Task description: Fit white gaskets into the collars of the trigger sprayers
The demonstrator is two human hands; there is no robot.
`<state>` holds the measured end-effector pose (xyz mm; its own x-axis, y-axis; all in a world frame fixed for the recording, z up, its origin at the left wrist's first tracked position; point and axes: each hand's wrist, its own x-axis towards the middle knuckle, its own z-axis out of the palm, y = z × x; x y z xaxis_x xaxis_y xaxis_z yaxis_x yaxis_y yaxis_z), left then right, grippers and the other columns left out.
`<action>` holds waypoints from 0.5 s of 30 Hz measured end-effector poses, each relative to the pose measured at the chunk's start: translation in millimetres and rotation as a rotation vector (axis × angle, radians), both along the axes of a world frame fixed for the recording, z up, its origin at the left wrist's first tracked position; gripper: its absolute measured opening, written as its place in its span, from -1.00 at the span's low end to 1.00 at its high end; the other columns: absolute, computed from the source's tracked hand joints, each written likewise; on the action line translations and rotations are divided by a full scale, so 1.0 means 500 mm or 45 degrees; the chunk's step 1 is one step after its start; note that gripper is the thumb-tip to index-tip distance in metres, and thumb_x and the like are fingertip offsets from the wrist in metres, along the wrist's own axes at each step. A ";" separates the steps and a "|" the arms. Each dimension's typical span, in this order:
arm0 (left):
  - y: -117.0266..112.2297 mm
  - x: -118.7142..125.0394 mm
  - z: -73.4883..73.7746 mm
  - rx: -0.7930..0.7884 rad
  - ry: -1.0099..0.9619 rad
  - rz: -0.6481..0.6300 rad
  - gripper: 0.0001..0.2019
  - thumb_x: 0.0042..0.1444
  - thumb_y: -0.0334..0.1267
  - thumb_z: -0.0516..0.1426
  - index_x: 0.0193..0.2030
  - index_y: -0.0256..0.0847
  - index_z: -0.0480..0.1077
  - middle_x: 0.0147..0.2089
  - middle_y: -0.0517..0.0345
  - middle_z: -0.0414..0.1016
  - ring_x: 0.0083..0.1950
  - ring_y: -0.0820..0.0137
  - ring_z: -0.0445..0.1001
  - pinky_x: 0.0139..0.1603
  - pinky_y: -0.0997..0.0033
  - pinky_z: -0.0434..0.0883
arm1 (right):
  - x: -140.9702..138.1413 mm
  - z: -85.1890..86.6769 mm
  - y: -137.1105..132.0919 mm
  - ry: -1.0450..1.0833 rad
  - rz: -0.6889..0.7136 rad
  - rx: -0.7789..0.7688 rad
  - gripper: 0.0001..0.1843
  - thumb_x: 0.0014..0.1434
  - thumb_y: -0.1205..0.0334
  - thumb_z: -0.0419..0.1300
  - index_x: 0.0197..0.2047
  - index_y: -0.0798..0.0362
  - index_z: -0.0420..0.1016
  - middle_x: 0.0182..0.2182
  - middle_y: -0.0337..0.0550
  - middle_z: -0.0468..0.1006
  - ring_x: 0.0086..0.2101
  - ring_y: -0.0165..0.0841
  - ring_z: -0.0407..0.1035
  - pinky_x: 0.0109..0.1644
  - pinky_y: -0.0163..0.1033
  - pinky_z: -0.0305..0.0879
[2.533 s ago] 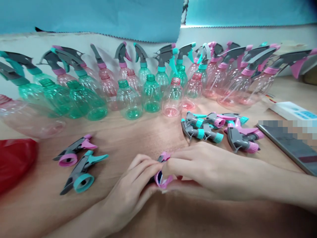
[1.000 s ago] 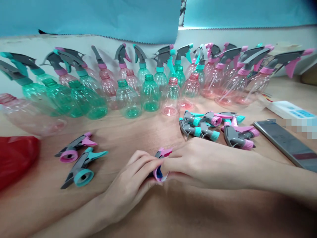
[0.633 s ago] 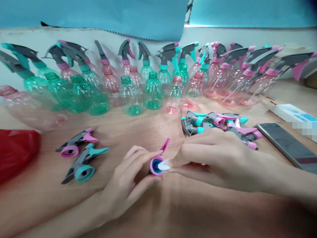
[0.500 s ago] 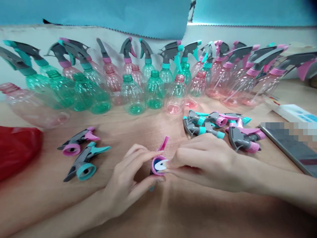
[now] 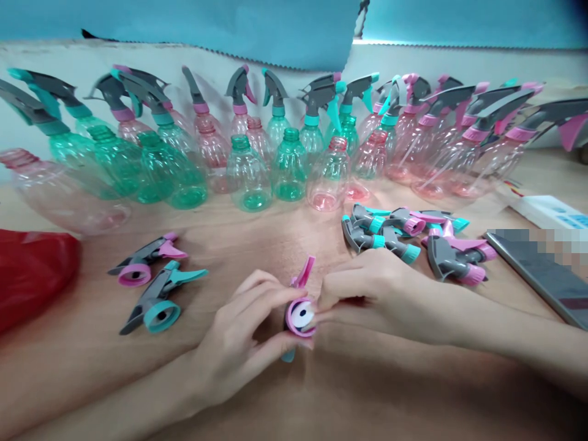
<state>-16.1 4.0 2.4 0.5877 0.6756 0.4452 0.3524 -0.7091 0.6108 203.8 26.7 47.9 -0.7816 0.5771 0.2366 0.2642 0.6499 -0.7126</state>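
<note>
My left hand (image 5: 243, 340) grips a grey spray trigger head with a pink collar (image 5: 299, 309), its collar opening turned toward me. A white disc sits in that opening. My right hand (image 5: 372, 294) pinches at the collar's right edge, fingertips touching the disc. Both hands rest low on the wooden table (image 5: 294, 392). Two finished-looking trigger heads, one pink-collared (image 5: 142, 266) and one teal-collared (image 5: 158, 303), lie to the left of my left hand. A heap of several trigger heads (image 5: 413, 239) lies just behind my right hand.
Several green and pink clear bottles (image 5: 257, 174), some with trigger heads on, stand in a row along the back. A red bag (image 5: 32, 269) lies at the left edge. A dark phone (image 5: 542, 275) and a white power strip (image 5: 551, 211) lie at the right.
The collar has been turned to face me and a white disc, first held at its edge by my right fingers, now lies inside the opening. Both hands stayed in place.
</note>
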 end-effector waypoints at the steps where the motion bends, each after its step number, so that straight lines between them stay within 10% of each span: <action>1: 0.000 0.002 0.001 0.010 0.009 0.002 -0.70 0.13 -0.24 0.20 0.00 -0.21 0.32 -0.27 0.13 0.47 -0.22 0.35 0.32 -0.22 0.36 0.35 | 0.000 0.001 0.003 -0.010 -0.001 -0.038 -0.91 0.18 0.40 0.16 -0.32 0.18 0.50 -0.41 -0.19 0.54 -0.41 -0.50 0.37 -0.33 -0.41 0.24; 15: 0.001 -0.004 -0.003 0.055 0.111 0.000 -0.69 0.22 -0.17 0.10 0.08 -0.16 0.26 -0.20 0.10 0.50 -0.16 0.30 0.36 -0.14 0.27 0.32 | 0.015 0.011 0.006 -0.155 0.050 -0.049 -0.78 0.27 0.17 0.08 -0.19 0.02 0.55 -0.28 -0.23 0.58 -0.29 -0.43 0.45 -0.21 -0.38 0.31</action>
<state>-18.3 4.5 0.9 0.6252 0.6571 0.4211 0.4030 -0.7339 0.5469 211.3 29.9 53.3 -0.8253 0.5524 0.1172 0.3251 0.6345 -0.7013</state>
